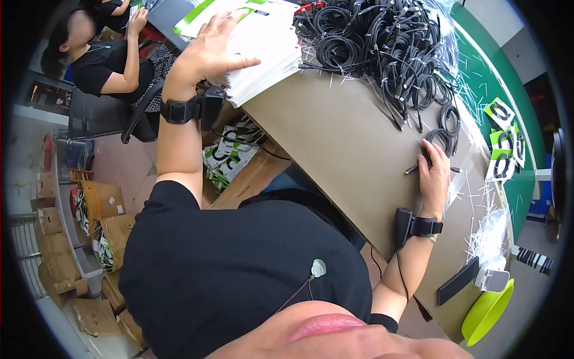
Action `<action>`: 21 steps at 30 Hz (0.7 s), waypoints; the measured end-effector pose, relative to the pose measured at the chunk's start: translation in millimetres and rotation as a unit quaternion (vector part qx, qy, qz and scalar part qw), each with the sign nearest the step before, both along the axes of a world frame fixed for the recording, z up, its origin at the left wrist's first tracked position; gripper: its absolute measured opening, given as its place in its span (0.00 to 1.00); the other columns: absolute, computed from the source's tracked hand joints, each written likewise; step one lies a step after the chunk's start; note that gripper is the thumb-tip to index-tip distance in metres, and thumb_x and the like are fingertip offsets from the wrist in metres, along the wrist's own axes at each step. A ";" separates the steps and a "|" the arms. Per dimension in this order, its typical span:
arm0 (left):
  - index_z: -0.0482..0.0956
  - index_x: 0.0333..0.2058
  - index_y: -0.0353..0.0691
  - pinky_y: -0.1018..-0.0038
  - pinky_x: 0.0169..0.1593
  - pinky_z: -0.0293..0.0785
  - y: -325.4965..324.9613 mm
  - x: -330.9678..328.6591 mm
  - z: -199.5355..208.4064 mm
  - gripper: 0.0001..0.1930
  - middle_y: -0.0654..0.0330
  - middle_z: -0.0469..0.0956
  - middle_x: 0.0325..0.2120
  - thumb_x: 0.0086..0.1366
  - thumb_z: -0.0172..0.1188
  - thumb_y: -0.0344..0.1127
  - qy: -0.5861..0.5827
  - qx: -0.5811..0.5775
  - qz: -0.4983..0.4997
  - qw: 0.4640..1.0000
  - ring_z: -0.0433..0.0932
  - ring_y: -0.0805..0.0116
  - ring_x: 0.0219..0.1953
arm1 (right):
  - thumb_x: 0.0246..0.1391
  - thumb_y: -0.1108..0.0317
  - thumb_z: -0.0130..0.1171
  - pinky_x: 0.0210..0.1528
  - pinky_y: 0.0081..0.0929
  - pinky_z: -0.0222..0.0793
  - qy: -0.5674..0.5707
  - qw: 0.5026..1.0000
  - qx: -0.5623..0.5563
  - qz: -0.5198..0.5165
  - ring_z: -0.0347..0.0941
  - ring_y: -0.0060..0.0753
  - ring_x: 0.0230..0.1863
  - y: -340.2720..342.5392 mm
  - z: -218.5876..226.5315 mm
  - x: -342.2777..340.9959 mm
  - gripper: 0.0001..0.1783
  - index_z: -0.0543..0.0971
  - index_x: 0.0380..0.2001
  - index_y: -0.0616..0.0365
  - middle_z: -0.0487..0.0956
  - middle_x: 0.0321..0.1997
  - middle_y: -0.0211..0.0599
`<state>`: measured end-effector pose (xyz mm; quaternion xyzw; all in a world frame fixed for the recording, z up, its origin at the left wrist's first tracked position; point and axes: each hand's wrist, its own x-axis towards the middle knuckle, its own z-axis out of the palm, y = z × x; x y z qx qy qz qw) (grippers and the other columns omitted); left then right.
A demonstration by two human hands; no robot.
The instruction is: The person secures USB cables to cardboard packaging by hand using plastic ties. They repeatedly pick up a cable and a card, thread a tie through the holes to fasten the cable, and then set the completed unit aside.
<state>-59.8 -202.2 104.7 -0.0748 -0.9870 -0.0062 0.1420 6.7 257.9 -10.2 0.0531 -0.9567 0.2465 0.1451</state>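
Observation:
My left hand (212, 51) lies with fingers spread on a tall stack of white and green packaging cards (269, 57) at the far left of the table. Over on the right, my right hand (436, 179) is closed around the near side of a coiled black cable (441, 137). Connector ends of a cable stick out on both sides of that hand, and its palm side is hidden. Just beyond, another black coil (449, 118) touches the held one. A large heap of coiled black cables (382, 51) spreads across the far side of the table.
Loose white ties are scattered over the green surface (478, 75), with several packed cable cards (502, 161) at right. A dark phone (457, 281) and a lime-green bowl (487, 314) are near right. Below the table, a carton (248, 179) holds packages. A co-worker (113, 66) sits far left.

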 end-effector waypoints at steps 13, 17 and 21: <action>0.56 0.62 0.46 0.65 0.62 0.57 -14.5 -5.9 -0.1 0.44 0.52 0.56 0.62 0.46 0.66 0.45 0.037 0.196 -0.070 0.977 0.59 0.56 0.62 | 0.49 0.70 0.58 0.56 0.32 0.62 0.001 1.000 0.005 0.000 0.68 0.42 0.52 4.4 -3.3 0.9 0.19 0.76 0.47 0.53 0.74 0.49 0.40; 0.59 0.61 0.45 0.67 0.60 0.59 -11.0 -3.5 -5.7 0.42 0.54 0.58 0.61 0.46 0.66 0.41 0.062 0.202 -0.067 0.975 0.61 0.60 0.60 | 0.50 0.70 0.58 0.56 0.32 0.62 0.003 1.000 0.004 0.002 0.68 0.42 0.52 2.9 -1.4 -0.3 0.18 0.76 0.47 0.53 0.74 0.49 0.40; 0.60 0.60 0.45 0.66 0.61 0.58 -0.1 15.2 9.6 0.40 0.54 0.58 0.61 0.46 0.65 0.37 0.054 0.228 -0.092 0.968 0.61 0.57 0.60 | 0.50 0.69 0.58 0.56 0.31 0.62 0.003 1.000 0.007 0.014 0.68 0.42 0.52 5.7 0.4 -0.7 0.18 0.76 0.47 0.53 0.74 0.49 0.40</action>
